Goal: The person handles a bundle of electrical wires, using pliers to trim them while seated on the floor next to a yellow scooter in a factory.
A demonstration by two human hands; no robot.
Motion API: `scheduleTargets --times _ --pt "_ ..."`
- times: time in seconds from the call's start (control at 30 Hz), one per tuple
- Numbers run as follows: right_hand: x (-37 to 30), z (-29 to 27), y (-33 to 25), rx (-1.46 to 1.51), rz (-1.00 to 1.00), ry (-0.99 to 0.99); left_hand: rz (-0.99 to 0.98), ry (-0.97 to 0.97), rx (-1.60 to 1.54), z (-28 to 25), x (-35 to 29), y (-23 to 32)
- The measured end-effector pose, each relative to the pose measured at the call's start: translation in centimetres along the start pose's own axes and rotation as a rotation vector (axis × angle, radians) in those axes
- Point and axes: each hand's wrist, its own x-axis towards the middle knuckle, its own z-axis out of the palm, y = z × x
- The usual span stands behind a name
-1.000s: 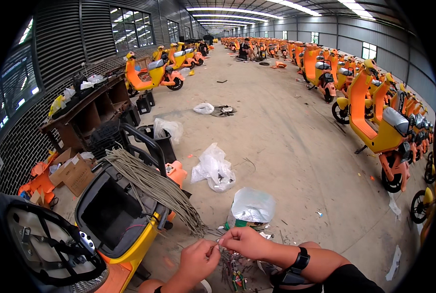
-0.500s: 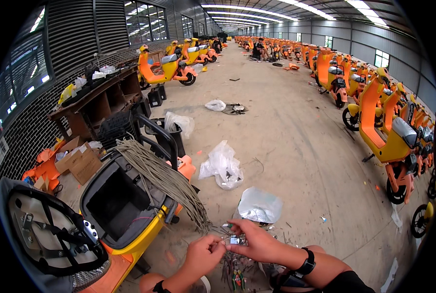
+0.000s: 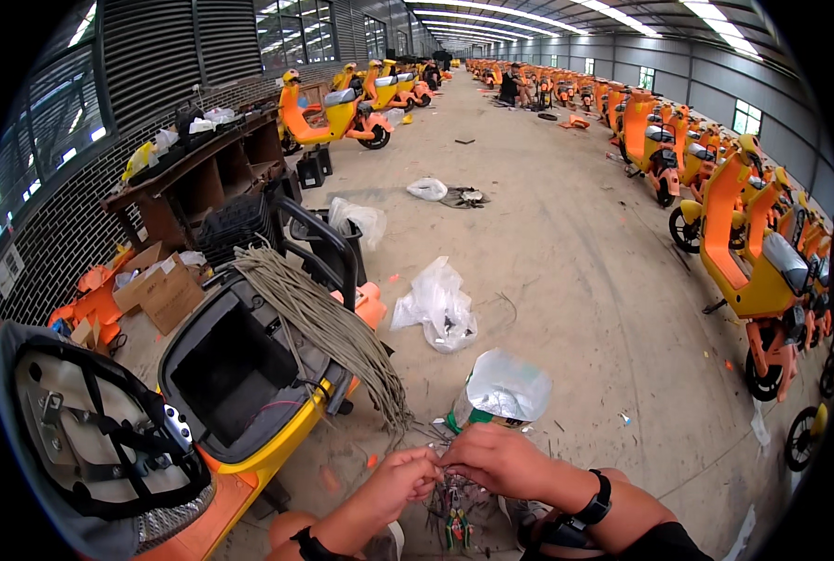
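Observation:
My left hand and my right hand meet low in the middle, fingertips pinched close together. Whatever sits between the fingers is too small or hidden to make out. Below them on the floor lie pliers with green and red handles, among scattered dark scraps of wire. Just beyond my right hand stands an open bag with a silvery lining and some green on its outside. To the left, a bundle of grey-green cables drapes over the yellow and orange scooter, whose seat is tipped up beside its open storage bin.
A clear plastic bag lies on the concrete ahead. Behind the scooter are a black bin, cardboard boxes and a brown bench. Rows of scooters line the right side; people sit farther back.
My right hand's fingers, spread and raised before, have closed in against the left fingertips. A small pale item seen near the hands is now hidden. The whole view has shifted slightly.

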Motion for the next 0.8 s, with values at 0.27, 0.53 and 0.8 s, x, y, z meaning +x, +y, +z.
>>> scheduleTargets --times 0.27,0.53,0.8 --pt "0.1 -0.1 -0.1 0.032 -0.022 -0.034 -0.082 -0.091 -0.084 -0.9 0.4 -0.4" --pt "0.3 -0.2 -0.6 -0.004 -0.078 -0.009 -0.128 -0.116 -0.209 -0.8 0.4 -0.2" --pt "0.2 -0.7 -0.6 -0.048 -0.141 -0.027 -0.17 -0.152 -0.232 -0.9 0.6 -0.3"
